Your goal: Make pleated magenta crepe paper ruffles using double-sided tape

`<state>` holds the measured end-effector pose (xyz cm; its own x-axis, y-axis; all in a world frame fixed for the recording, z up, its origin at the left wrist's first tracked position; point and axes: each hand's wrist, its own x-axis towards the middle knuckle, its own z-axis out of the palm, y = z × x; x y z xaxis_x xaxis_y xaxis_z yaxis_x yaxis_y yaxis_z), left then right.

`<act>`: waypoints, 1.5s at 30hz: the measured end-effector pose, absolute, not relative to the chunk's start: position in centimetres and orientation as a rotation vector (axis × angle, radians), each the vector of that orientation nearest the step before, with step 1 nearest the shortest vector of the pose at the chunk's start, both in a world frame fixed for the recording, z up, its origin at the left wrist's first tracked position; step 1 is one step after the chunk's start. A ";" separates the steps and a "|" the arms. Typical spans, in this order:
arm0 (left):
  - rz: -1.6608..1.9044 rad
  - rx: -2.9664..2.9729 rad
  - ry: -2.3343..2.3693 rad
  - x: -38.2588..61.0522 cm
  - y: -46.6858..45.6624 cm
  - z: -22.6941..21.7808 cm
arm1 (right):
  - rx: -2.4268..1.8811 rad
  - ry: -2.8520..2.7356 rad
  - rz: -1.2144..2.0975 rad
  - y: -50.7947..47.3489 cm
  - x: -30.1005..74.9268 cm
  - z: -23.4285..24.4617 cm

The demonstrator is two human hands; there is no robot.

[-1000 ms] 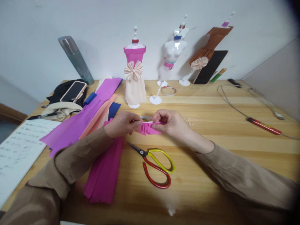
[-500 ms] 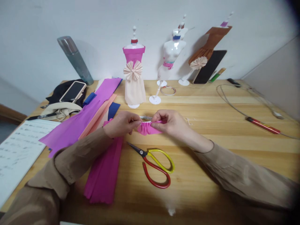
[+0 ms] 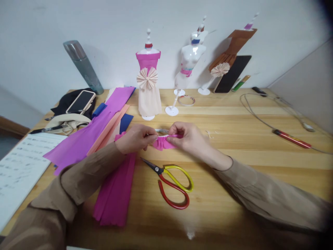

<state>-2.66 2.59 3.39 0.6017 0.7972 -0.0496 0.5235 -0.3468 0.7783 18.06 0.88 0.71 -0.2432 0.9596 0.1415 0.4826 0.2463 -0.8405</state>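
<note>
Between my hands is a strip of pink crepe paper point(image 3: 162, 143), gathered into small pleats along its upper edge. My left hand point(image 3: 135, 138) pinches its left part, and my right hand point(image 3: 187, 139) pinches the right part between thumb and fingers. A pale strip shows along the pleated edge; I cannot tell what it is. Just behind the pleats lies a roll of tape point(image 3: 161, 131), partly hidden by my hands. Scissors point(image 3: 166, 175) with one yellow and one red handle lie below. Magenta crepe paper point(image 3: 116, 194) lies under and in front of my left wrist.
Small mannequins stand at the back, one in a pink and cream dress point(image 3: 148, 93), another bare white point(image 3: 191, 57), another in brown point(image 3: 231, 48). Left are purple paper point(image 3: 91, 135), a phone point(image 3: 81, 101), a spray can point(image 3: 83, 66) and a written sheet point(image 3: 23, 159). A red-handled tool point(image 3: 291, 139) with a cord lies right.
My right hand has shifted very slightly left and its forearm a little lower, with the pleats drawn slightly closer together. My left hand stays nearly still, pinching the paper.
</note>
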 end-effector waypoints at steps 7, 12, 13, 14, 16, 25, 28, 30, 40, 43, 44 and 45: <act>0.432 1.917 1.063 -2.2 2.0 4.0 | -1.343 -1.810 0.891 0.9 17.8 0.7; 0.521 1.945 1.115 -1.9 1.5 4.0 | -1.368 -1.786 0.846 0.9 17.8 0.6; 0.536 1.934 1.124 -1.9 1.5 3.9 | -1.371 -1.782 0.845 1.0 17.9 0.6; 0.552 1.923 1.128 -1.8 1.4 3.8 | -1.375 -1.777 0.846 0.9 17.9 0.6; 0.576 1.903 1.120 -1.8 1.4 3.7 | -1.378 -1.773 0.896 0.9 17.8 0.8; 0.557 2.023 1.164 -1.7 1.5 3.9 | -1.406 -1.574 1.441 0.2 17.0 1.8; 0.508 2.068 1.219 -1.6 1.3 4.4 | -1.411 -1.580 1.426 0.2 16.8 1.7; 0.501 2.065 1.231 -1.4 1.2 4.4 | -1.399 -1.589 1.416 0.2 16.8 1.4; 0.476 2.134 1.244 -0.9 0.7 3.5 | -1.349 -1.738 1.301 0.1 16.5 -0.3; 0.494 2.062 1.255 -1.0 1.0 3.2 | -1.340 -1.755 1.297 0.0 16.5 -0.3; 0.502 2.019 1.238 -1.0 1.1 3.1 | -1.345 -1.748 1.299 0.0 16.6 -0.2; 0.509 1.971 1.209 -1.1 1.2 3.0 | -1.350 -1.739 1.302 0.0 16.7 -0.1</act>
<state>-1.12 1.22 3.03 0.4735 0.8794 -0.0499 0.5788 -0.2680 0.7702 16.70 -0.05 -0.13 -0.3232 0.9389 -0.1185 0.3777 0.0131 -0.9258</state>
